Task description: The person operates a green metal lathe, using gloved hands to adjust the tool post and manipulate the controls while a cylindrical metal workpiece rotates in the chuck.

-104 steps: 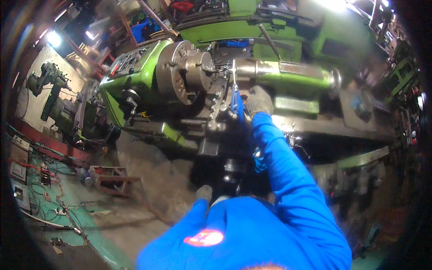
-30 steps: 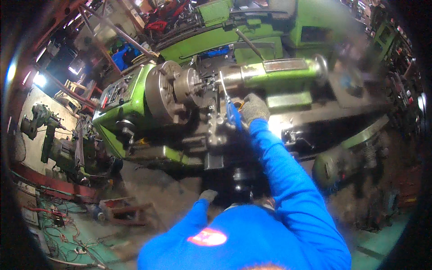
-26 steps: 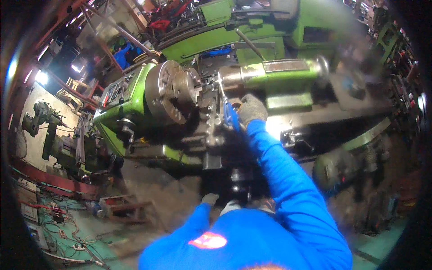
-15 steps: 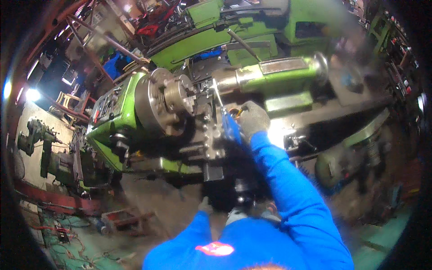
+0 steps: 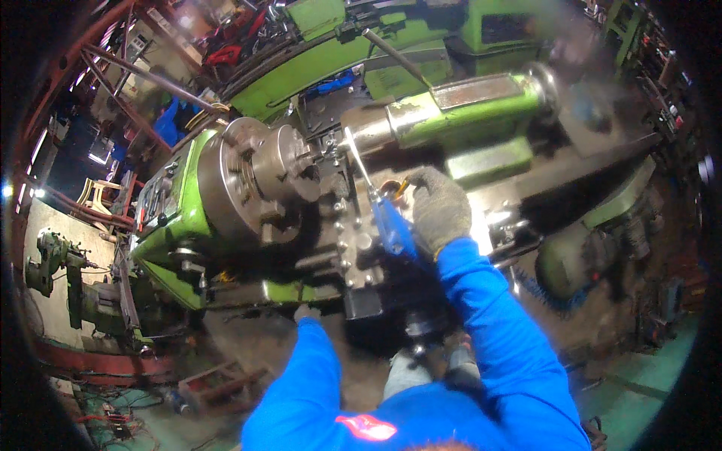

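My right hand [image 5: 442, 210], in a grey work glove, is over the carriage [image 5: 362, 248] of a green lathe. Its fingers are curled closed, with the tips at a thin yellow stick [image 5: 402, 186] that leans in a small round brown cup [image 5: 389, 188]. What the palm holds is hidden. Just left of this hand lies a blue-bodied tool [image 5: 392, 229] with a long, thin metal tube pointing toward the tailstock [image 5: 459, 116]. Low at the lathe's front edge, my gloved left hand [image 5: 306, 313] is by a thin upright lever [image 5: 299, 292]; its fingers are too small to make out.
The large steel chuck [image 5: 286, 161] stands left of the carriage, close to the tailstock's tip. Small tools lie on the headstock top [image 5: 162, 192]. A green machine [image 5: 316, 68] is behind the lathe, and a drab green machine [image 5: 60, 267] stands far left.
My left hand has moved forward and left, from over the floor to the lathe's front edge. The right hand stays by the cup. The whole view has shifted a little.
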Demonstrator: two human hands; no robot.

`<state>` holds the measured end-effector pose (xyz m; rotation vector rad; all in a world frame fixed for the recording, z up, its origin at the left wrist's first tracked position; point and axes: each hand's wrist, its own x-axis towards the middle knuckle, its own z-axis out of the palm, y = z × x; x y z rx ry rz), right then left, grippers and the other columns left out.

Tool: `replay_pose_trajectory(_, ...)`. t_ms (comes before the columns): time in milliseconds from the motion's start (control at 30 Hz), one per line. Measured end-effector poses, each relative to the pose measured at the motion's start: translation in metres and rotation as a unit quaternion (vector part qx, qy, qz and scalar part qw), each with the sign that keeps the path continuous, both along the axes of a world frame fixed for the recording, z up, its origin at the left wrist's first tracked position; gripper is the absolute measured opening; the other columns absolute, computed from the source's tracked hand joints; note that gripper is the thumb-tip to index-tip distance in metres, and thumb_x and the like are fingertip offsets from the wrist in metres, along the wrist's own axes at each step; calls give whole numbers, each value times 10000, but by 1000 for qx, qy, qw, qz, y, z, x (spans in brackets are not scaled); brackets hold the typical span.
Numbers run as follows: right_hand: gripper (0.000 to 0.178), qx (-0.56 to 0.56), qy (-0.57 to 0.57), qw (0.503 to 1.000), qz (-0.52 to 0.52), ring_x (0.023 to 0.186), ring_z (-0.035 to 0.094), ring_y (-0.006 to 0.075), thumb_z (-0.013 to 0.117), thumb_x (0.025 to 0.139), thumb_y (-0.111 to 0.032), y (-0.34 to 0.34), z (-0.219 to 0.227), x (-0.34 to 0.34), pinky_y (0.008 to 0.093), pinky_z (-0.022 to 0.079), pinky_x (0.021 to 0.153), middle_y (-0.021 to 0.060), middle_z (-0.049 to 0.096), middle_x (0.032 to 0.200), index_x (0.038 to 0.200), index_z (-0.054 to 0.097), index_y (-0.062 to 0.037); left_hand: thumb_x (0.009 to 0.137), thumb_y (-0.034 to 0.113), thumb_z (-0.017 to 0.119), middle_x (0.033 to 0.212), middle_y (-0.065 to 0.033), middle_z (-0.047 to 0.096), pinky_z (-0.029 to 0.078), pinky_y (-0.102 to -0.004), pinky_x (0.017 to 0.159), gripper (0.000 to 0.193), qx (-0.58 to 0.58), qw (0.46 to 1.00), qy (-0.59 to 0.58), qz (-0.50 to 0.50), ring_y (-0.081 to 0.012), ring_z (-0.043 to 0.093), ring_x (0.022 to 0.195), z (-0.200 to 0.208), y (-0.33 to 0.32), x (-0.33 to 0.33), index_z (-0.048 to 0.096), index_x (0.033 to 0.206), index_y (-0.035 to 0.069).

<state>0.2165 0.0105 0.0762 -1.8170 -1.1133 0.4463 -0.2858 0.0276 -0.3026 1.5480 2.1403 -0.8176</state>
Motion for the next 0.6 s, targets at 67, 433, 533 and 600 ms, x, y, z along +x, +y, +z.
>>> replay_pose_trajectory(67,184,-13,-12,999,28,1023,701,379,625,902,-144,1,-4,-9,489,539,924,160,725,1087,1062,715,-128,1031,378,569,1413,-3,644,530,-439,1046,374,-71,989,81,-103,-222,559,1382,19,-31,23,705,1352,242)
replay_pose_trajectory(433,171,-37,-2,999,24,1031,709,367,635,915,-163,-2,7,-2,483,543,926,150,735,1067,1057,729,-150,1077,349,476,1447,40,610,517,-408,1053,366,-135,937,188,-262,-205,570,1364,13,-18,16,699,1361,294)
replay_pose_trajectory(533,162,-30,6,999,16,1027,710,366,647,913,-157,-1,3,-2,482,543,924,150,735,1062,1053,729,-151,1061,381,501,1415,19,634,512,-413,1057,367,-125,934,179,-283,-226,586,1342,4,-11,12,712,1338,267)
replay_pose_trajectory(600,157,-18,7,1000,18,1025,711,366,648,913,-153,-1,2,-3,482,544,923,151,735,1057,1048,729,-149,1037,384,528,1372,-10,662,511,-417,1056,355,-72,969,140,-193,-245,600,1322,-3,-13,9,730,1292,242)
